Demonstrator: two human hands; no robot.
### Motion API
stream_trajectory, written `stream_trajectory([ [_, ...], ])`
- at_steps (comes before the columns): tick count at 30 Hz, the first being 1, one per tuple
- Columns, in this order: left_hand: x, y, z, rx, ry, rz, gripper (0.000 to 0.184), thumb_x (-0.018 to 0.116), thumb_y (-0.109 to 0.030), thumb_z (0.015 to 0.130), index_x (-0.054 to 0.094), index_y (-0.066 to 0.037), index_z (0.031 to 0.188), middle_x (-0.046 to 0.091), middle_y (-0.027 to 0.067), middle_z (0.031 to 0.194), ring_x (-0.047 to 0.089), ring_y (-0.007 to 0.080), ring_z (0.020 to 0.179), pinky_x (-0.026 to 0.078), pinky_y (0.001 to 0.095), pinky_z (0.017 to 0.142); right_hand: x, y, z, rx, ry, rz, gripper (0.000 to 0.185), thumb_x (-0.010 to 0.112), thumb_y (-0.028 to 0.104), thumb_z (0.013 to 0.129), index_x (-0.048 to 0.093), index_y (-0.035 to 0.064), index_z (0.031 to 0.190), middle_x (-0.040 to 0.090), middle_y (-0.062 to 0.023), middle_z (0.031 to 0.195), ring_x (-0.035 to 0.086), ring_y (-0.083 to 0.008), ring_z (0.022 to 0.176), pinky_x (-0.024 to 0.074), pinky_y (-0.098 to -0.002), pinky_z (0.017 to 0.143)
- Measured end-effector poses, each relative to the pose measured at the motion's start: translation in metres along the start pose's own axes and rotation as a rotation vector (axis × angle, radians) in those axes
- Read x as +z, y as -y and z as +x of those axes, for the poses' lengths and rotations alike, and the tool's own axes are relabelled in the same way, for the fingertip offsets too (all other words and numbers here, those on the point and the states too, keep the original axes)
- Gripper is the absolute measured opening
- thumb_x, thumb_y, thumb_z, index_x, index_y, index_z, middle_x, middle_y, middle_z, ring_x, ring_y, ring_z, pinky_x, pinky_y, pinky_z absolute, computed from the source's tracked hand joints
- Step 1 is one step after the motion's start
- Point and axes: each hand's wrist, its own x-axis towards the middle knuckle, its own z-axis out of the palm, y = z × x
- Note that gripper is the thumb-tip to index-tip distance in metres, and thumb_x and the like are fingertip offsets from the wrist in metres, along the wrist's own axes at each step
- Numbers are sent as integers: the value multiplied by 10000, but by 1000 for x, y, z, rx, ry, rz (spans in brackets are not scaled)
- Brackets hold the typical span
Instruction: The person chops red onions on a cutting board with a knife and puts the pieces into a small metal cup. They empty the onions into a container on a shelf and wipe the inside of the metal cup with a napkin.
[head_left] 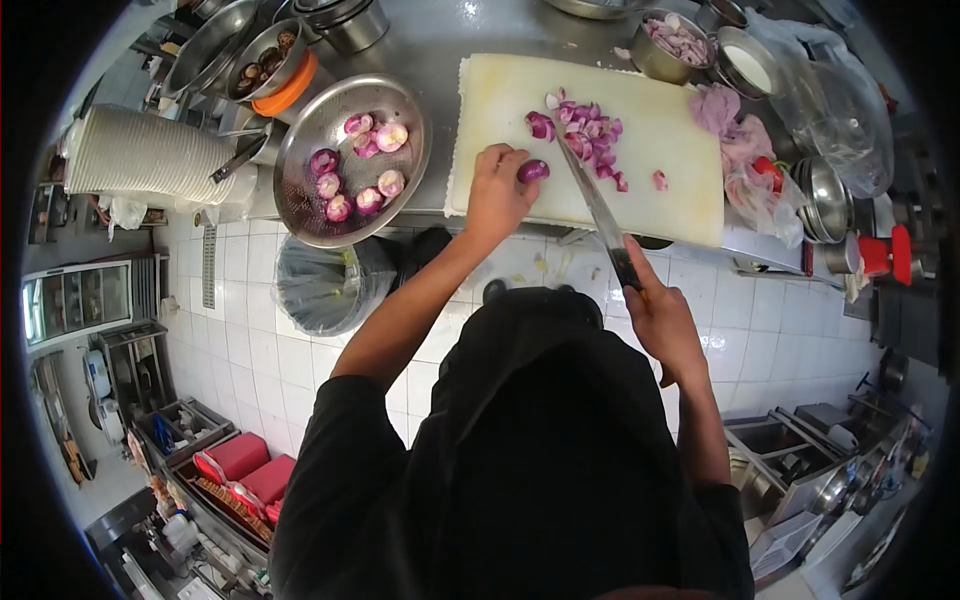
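My right hand (663, 318) grips the dark handle of a long kitchen knife (597, 205), its blade slanting up and left over the white cutting board (500, 90). The blade tip reaches the cut red onion pieces (597, 135) heaped near the board's middle. At the board's front left, my left hand (500, 190) has its fingers closed on a purple piece of red onion (534, 172). A larger onion piece (540, 125) lies just beyond those fingers, left of the blade. One small onion bit (660, 180) sits apart on the right.
Left of the board, a perforated metal bowl (415, 185) holds several peeled red onions. A lined bin (330, 290) stands on the floor below it. At the back right is a metal pot (660, 68) of cut onion, with pink cloth (715, 108) and plastic bags (830, 110) nearby.
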Motion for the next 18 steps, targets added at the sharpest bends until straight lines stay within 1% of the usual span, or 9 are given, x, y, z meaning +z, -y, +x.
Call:
stream_trajectory([
  [2, -5, -1, -2, -54, -38, -57, 291, 738, -57, 703, 624, -36, 969, 569, 127, 1022, 567, 313, 974, 473, 379, 844, -3, 5, -1, -17, 38, -42, 686, 540, 81, 898, 269, 283, 1494, 585, -218, 630, 597, -392, 606, 455, -486, 664],
  [5, -7, 4, -5, 8, -52, -82, 249, 727, -43, 697, 619, -26, 921, 575, 127, 1000, 574, 309, 960, 480, 374, 827, 1, 4, 4, -46, 56, -105, 681, 539, 80, 896, 274, 278, 1492, 574, -218, 617, 584, -400, 592, 444, -485, 637],
  [8, -6, 4, -1, 77, -77, -84, 249, 717, -31, 694, 624, -20, 925, 591, 129, 980, 587, 302, 936, 489, 370, 807, 2, 5, 4, -39, 69, -119, 685, 543, 84, 895, 269, 274, 1493, 585, -221, 631, 588, -407, 600, 443, -482, 627],
  [11, 2, 11, -5, 74, -52, -113, 253, 705, -20, 693, 625, -18, 932, 607, 128, 965, 600, 301, 900, 496, 368, 789, 3, 8, 3, -37, 84, -100, 699, 554, 83, 888, 264, 286, 1491, 600, -224, 649, 599, -414, 619, 441, -492, 624],
  [14, -1, 7, -4, 56, -56, -109, 226, 701, -17, 710, 634, -12, 925, 620, 125, 937, 608, 303, 874, 501, 375, 775, 8, 8, 2, -6, 104, -86, 668, 510, 98, 902, 256, 280, 1492, 608, -233, 664, 605, -427, 655, 460, -526, 682],
  [18, 1, 9, -6, 51, -76, -130, 183, 698, -22, 739, 646, -10, 915, 629, 125, 920, 611, 306, 857, 502, 376, 769, 12, 10, 2, 14, 124, -155, 671, 505, 96, 903, 242, 271, 1495, 617, -238, 683, 610, -432, 675, 461, -526, 699],
])
